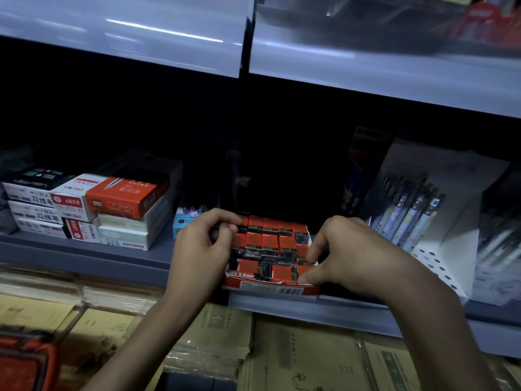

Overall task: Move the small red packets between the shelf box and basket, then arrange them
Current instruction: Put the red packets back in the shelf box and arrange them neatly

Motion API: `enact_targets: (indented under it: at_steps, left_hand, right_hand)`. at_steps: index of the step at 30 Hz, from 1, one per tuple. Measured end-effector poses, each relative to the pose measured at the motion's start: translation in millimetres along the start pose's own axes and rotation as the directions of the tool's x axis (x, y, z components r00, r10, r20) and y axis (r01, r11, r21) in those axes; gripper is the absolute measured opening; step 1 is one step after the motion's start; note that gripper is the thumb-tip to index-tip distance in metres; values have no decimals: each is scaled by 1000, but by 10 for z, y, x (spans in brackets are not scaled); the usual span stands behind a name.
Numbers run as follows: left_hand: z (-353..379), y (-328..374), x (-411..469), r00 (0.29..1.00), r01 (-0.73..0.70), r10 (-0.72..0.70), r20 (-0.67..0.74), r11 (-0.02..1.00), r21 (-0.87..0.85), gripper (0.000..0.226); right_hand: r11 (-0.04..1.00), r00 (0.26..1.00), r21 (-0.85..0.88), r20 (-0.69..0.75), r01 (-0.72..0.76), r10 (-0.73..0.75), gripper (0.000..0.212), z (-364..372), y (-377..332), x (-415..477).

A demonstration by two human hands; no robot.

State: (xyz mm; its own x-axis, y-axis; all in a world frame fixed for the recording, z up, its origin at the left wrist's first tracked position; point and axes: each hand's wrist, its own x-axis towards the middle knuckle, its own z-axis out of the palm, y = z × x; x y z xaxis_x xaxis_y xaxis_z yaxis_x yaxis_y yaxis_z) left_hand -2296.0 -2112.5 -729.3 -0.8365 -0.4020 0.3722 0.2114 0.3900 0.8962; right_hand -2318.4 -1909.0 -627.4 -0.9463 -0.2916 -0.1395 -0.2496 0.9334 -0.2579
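An open red shelf box [267, 287] sits at the front edge of the grey shelf, filled with rows of small red packets [270, 244]. My left hand [203, 244] is at the box's left side, its fingertips pinching a red packet at the back-left corner. My right hand [346, 255] rests at the box's right side, thumb on the front rim and fingers touching the packets in the right column. An orange-red basket [25, 359] shows at the bottom left corner, mostly cut off.
Stacked stationery boxes [112, 210] stand on the shelf to the left, with a small blue box [183, 221] beside my left hand. A white display stand of pens [417, 218] stands on the right. Cardboard cartons [282, 348] lie below the shelf. A pale shelf front [366, 66] overhangs above.
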Motion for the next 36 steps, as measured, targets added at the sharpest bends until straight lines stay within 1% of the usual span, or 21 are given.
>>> enact_targets:
  at_steps: [3,7,10,15,18,21,22,26,28,32,34,36]
  left_hand:
    - [1,8,-1,1000,-1,1,1,1000,-6,23]
    - [7,3,6,1000,-6,6,-8,1000,1,24]
    - [8,3,-5,1000,-3,3,-1,1000,-9,23]
    - [9,-4,-2,1000,-1,1,-2,1000,-7,24]
    - [8,-1,0,1000,5,-5,6,1000,-9,24]
    - [1,4,-1,1000,6,-6,8,1000,-15,23]
    - [0,6,-3,1000,3,-3,7,1000,-16,23]
    - [4,5,0,1000,-6,6,4,1000,-14,23]
    - [7,7,-1,1000,-12,12,1,1000,-15,24]
    - [3,9,-6,1000,-15,15,-8,1000,-8,24]
    - [1,7,-3,1000,-7,7,-9,1000,-11,24]
    - [-3,7,-2,1000,-1,1,-5,1000,-10,23]
  right_hand:
    - [999,1000,-47,-6,6,-6,30,12,-19,11]
    - [999,997,33,76,23,-25,25,-24,16,13]
    - [999,994,38,108,-3,-1,37,-60,25,19]
    - [1000,988,2,154,-28,28,47,-112,-31,39]
    - [999,990,-32,141,-22,26,41,-114,-69,45]
    - [999,992,-34,119,34,-29,30,-80,-73,51]
    - [999,992,-27,118,38,-34,30,-71,-72,45]
    - [999,995,-53,96,-4,9,38,-86,-66,11]
    - [998,995,-70,100,8,0,37,-87,-84,-1]
    - [995,993,-103,120,12,0,46,-84,-180,-50]
    - [996,992,-93,123,5,7,44,-93,-188,-67]
    - [997,992,-81,128,14,-3,36,-83,-143,-68]
